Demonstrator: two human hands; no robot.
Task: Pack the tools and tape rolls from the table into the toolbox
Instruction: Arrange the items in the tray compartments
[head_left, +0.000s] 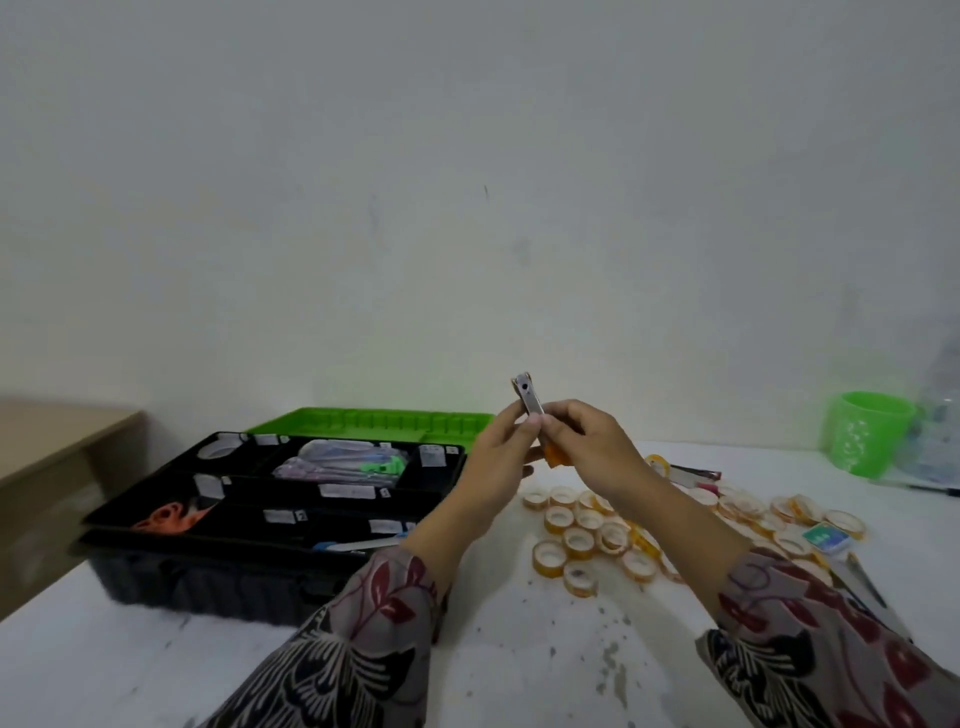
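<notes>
Both hands hold one small utility knife (529, 395) with a metal blade end and an orange body, raised above the table. My left hand (498, 457) pinches its metal part from the left. My right hand (587, 449) grips the orange lower part. The black toolbox (171, 571) lies open at the left, its green lid (363, 421) tipped back. Its tray holds orange scissors (171, 517), a bag of green-tipped tools (343, 462), a tape roll (221, 449) and a knife (363, 544). Several yellow tape rolls (587, 540) lie on the white table to the right.
A green cup (865, 439) stands at the far right by clear plastic. A small teal box (826, 538) lies among the rolls, with metal tools (865, 579) near my right sleeve and a dark-handled one (693, 473) farther back. A beige table (52, 441) adjoins on the left.
</notes>
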